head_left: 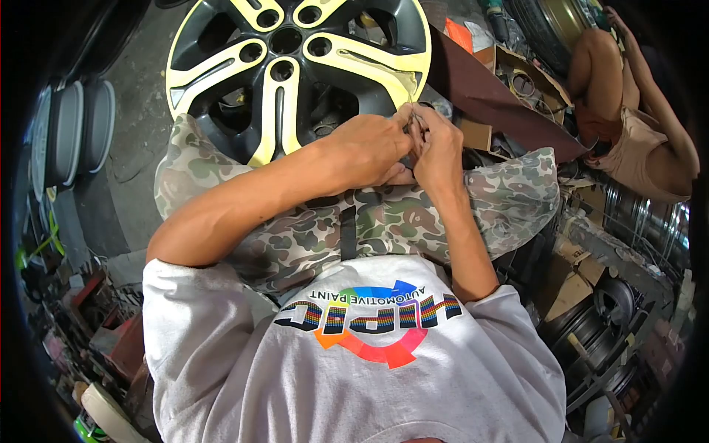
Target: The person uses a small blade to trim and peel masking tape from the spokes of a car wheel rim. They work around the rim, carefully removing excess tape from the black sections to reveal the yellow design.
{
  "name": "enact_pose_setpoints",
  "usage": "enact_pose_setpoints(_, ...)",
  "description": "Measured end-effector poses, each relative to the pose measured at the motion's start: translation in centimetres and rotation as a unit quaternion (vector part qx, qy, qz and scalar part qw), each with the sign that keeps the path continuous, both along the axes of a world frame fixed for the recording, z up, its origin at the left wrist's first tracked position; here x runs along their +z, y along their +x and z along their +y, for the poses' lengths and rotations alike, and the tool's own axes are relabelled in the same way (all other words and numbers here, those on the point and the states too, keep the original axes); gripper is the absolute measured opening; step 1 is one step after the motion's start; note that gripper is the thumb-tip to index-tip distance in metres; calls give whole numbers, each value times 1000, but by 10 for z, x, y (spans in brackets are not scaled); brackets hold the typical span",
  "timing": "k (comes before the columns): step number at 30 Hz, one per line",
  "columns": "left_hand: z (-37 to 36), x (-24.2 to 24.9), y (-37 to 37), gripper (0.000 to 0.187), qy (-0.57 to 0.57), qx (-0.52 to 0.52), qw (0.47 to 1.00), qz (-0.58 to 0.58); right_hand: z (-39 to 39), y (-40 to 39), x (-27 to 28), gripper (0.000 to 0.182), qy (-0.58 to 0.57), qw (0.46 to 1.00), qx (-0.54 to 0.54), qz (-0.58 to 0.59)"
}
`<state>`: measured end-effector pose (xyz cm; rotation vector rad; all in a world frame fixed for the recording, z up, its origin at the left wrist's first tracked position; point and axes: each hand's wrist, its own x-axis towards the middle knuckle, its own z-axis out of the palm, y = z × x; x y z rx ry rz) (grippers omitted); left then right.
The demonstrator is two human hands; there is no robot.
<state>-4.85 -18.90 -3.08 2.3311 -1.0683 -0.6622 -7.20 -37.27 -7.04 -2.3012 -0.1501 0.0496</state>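
Note:
A car wheel rim [285, 40] with black recesses and yellow-covered spoke faces lies in front of my knees. Close to its lower right edge, my left hand [369, 151] and my right hand [440, 144] meet, fingers pinched together. Whatever is between the fingertips is too small and too hidden to name. Just above them, a thin yellowish strip [406, 80], possibly masking tape, sits at the end of the right spoke. Camouflage trousers [295, 221] cover my legs beneath both forearms.
A dark red sheet [484, 92] slants beside the rim, near a cardboard box [532, 81] of odds and ends. Another person [635, 125] crouches at the upper right by a tyre. More rims [77, 133] stand at left; others [591, 332] lie lower right.

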Motion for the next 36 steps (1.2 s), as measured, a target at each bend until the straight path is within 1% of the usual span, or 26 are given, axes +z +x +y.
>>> enact_pose_setpoints(4,-2,-1,0,27,21,-7,1000,9,0,3,7,32,-32,999,13,17)
enact_pose_setpoints(6,-2,-9,-2,27,7,-2,1000,-10,1,3,10,34,-122,991,50,10)
enact_pose_setpoints(7,-1,-12,-2,28,-7,5,1000,-26,1,4,11,34,-122,991,52,7)
enact_pose_setpoints(9,-3,-14,0,28,6,1,1000,-23,2,6,10,36,-183,982,49,21)
enact_pose_setpoints(10,-4,-14,0,29,18,-6,1000,-19,1,6,8,36,-183,982,50,19)
enact_pose_setpoints(11,-4,-15,0,29,17,-6,1000,-20,-1,6,6,35,-164,985,41,-17)
enact_pose_setpoints(12,-5,-16,-1,30,0,-3,1000,-29,-3,6,4,33,-144,988,32,-55)
enact_pose_setpoints(13,-4,-17,-1,30,-17,2,999,-39,-4,5,1,33,-145,987,33,-57)
enact_pose_setpoints(15,-4,-15,-3,30,-19,-1,999,-30,-5,4,-3,28,-68,993,16,-99)
enact_pose_setpoints(16,-5,-12,-4,30,-23,-7,1000,-18,-5,3,-2,28,-67,993,15,-99)
enact_pose_setpoints(18,-5,-8,-5,30,-21,-7,1000,-20,-7,1,3,20,-29,998,10,-54)
enact_pose_setpoints(20,-5,-8,-5,30,-17,-5,1000,-23,-7,1,5,21,-28,999,9,-46)
enact_pose_setpoints(22,-3,-11,-6,38,-64,2,997,-37,-7,1,3,21,-25,999,10,-37)
enact_pose_setpoints(24,-4,-14,-7,38,-66,2,997,-35,-9,1,-1,28,-54,995,24,-79)
enact_pose_setpoints(25,-4,-14,-7,38,-69,2,997,-33,-9,1,0,28,-54,995,24,-79)
enact_pose_setpoints(27,-5,-15,-6,38,-69,1,997,-27,-9,0,4,21,-56,997,25,-39)
enact_pose_setpoints(28,-6,-15,-6,38,-68,-1,997,-21,-10,0,3,21,-55,997,25,-39)
enact_pose_setpoints(30,-7,-16,-7,38,-63,-3,998,-22,-13,-1,2,24,-130,988,58,-53)
enact_pose_setpoints(31,-8,-15,-7,37,-59,-3,998,-25,-13,0,3,24,-130,988,57,-54)
enact_pose_setpoints(33,-10,-14,-7,37,-42,-6,999,-27,-12,0,5,26,-219,972,78,-36)
enact_pose_setpoints(35,-11,-12,-7,36,-27,-8,999,-29,-14,2,3,27,-224,970,83,-48)
enact_pose_setpoints(36,-12,-9,-7,32,-22,-2,1000,-19,-16,2,2,28,-231,967,86,-60)
